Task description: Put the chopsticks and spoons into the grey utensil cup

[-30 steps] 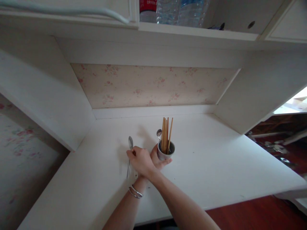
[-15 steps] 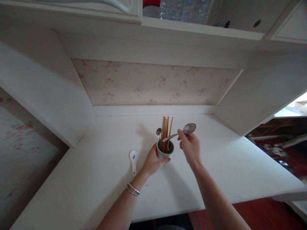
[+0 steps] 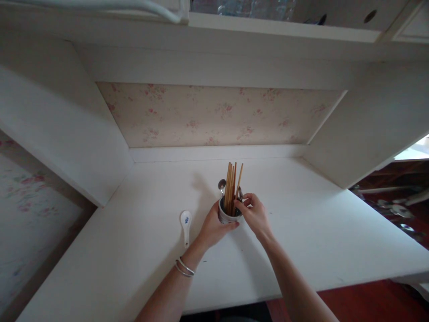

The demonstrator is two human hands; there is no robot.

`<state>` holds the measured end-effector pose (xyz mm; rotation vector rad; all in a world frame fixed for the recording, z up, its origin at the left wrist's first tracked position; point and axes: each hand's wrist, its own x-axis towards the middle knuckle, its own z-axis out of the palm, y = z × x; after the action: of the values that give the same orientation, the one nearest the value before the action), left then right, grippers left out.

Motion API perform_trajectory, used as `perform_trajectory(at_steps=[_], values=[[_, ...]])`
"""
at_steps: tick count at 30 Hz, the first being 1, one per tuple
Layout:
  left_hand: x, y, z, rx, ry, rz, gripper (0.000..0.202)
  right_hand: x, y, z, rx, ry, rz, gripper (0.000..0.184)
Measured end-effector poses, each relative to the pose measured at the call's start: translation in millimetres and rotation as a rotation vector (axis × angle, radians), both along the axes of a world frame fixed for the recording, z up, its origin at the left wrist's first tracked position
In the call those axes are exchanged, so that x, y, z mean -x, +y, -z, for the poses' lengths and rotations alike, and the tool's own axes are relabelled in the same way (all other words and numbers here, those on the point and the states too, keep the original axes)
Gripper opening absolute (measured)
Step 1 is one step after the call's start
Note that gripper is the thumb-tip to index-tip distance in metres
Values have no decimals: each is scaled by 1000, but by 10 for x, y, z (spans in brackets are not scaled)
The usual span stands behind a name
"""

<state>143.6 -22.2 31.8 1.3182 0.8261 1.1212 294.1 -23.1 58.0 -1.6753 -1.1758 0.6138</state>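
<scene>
A small cup [image 3: 229, 219] is held by my left hand [image 3: 215, 228], whose fingers wrap round its left side and front. Several wooden chopsticks [image 3: 229, 188] stand in the cup, leaning slightly. At their left, a small metal spoon [image 3: 221, 184] pokes up from the rim. My right hand [image 3: 254, 214] is at the cup's right edge, thumb and fingers closed round a larger metal spoon [image 3: 240, 194]. That spoon now stands bowl-up among the cup's contents; its handle is hidden. Left of the cup, a white ceramic spoon [image 3: 186, 227] with a blue mark lies on the counter.
The white counter [image 3: 140, 250] runs between two side panels, with floral wallpaper [image 3: 214, 116] behind. Above hangs a shelf [image 3: 284, 29] holding clear plastic bottles [image 3: 254, 8]. At the far right, blurred dishes [image 3: 400, 210] appear beyond the panel.
My right hand has moved left and turned the larger metal spoon from lying across above the cup to standing in it. My left hand keeps the cup in place.
</scene>
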Motion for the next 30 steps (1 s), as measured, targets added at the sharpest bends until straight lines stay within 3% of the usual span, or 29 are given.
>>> perform_trajectory(at_steps=[6, 13, 17, 22, 30], values=[[-15, -21, -50, -6, -7, 17, 67, 26, -107, 104, -104, 210, -173, 56], [1, -46, -172, -74, 134, -20, 63, 115, -168, 424, -162, 533, -446, 52], [-19, -74, -205, -93, 130, -11, 56, 106, -167, 529, -186, 568, -470, 60], [-46, -101, -166, -113, 155, -26, 49, 135, -151, 531, -183, 504, -507, 77], [-71, -125, -66, -103, 170, -78, 64, 179, -118, 494, -197, 320, -386, 68]])
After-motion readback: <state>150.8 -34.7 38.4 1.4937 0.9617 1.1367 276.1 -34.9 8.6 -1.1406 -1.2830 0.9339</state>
